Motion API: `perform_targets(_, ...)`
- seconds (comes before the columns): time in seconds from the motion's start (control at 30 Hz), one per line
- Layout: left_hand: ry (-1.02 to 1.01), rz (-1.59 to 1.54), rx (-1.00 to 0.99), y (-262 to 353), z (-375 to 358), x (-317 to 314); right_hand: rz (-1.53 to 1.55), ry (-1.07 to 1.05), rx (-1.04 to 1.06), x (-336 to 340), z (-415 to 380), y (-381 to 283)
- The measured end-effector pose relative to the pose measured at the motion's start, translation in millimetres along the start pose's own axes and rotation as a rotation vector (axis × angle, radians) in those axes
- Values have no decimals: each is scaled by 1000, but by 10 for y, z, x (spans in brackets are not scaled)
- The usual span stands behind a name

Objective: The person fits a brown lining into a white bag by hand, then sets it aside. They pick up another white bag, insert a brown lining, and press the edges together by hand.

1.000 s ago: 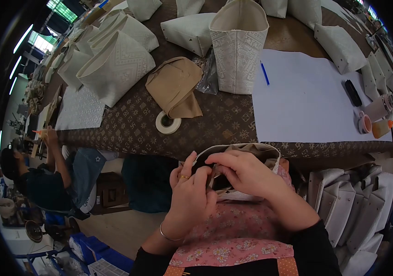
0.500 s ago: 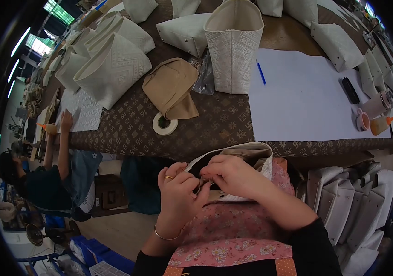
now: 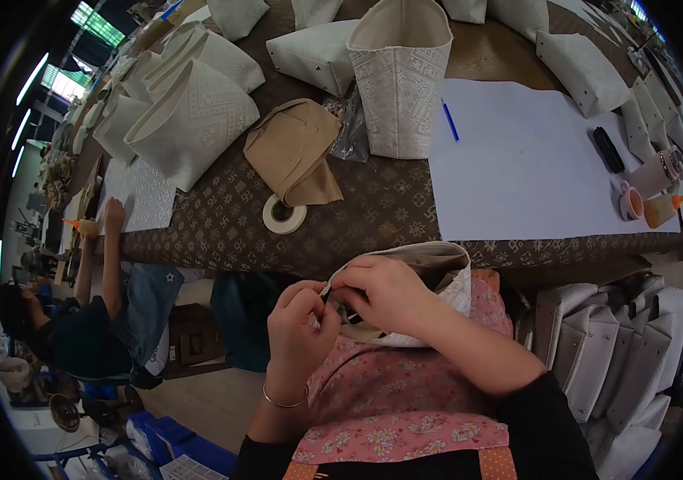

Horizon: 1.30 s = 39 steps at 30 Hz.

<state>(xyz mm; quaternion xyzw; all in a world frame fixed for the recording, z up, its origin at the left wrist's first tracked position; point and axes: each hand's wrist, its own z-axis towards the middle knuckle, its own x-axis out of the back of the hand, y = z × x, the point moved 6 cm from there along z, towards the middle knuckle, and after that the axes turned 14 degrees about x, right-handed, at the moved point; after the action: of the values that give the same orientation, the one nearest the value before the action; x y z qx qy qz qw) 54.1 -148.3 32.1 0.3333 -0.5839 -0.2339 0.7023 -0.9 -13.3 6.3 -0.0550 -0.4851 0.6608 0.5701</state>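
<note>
A white patterned bag [image 3: 459, 293] rests on my lap against the pink floral apron, its mouth facing up and its beige lining showing. My left hand [image 3: 301, 328] is closed at the left end of the bag's rim, fingers curled in a pinch. Beside it, my right hand [image 3: 387, 294] reaches over the opening and grips the same edge with thumb and fingers. The fingertips of both hands meet there, and whatever small part lies between them is hidden.
On the brown patterned table [image 3: 389, 220] are a tape roll [image 3: 285, 216], brown folded fabric [image 3: 292, 152], an upright bag [image 3: 400, 104], white paper [image 3: 509, 160], a blue pen [image 3: 449, 120] and a glue bottle [image 3: 661, 210]. Bags [image 3: 589, 344] stack at right. A co-worker [image 3: 85, 328] sits left.
My right hand has shifted slightly left and up along the bag's rim. My left hand has turned, its fingers now curled more tightly. The view has moved a little.
</note>
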Motion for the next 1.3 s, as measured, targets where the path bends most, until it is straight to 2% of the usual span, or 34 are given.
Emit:
perform_targets(0.43,19,12,-41,22,43,-9,-10,-12,-8,16,23,-1)
perform_targets(0.5,44,26,-93,58,43,-1,-9,-6,-7,13,19,0)
perform_targets(0.7,18,47,-81,61,57,6,-126,-28,-35,71,33,-48)
perform_targets(0.83,37,-7,-133,54,59,3,-179,51,-4,120,14,1)
perform_targets(0.9,-1,-139,100,-9,76,-22,-182,55,14,131,8,3)
perform_targets(0.93,-1,-140,100,-4,85,-54,-190,46,24,142,11,-1)
perform_targets(1.0,20,-330,90,-15,113,-79,-199,35,35,173,9,9)
perform_targets(1.1,-49,-191,94,-84,115,-67,-234,-9,72,187,13,19)
perform_targets(1.17,-27,-216,75,-104,112,-88,-156,27,7,196,10,67)
perform_targets(1.3,9,-237,61,-91,110,-84,-151,58,19,191,24,78)
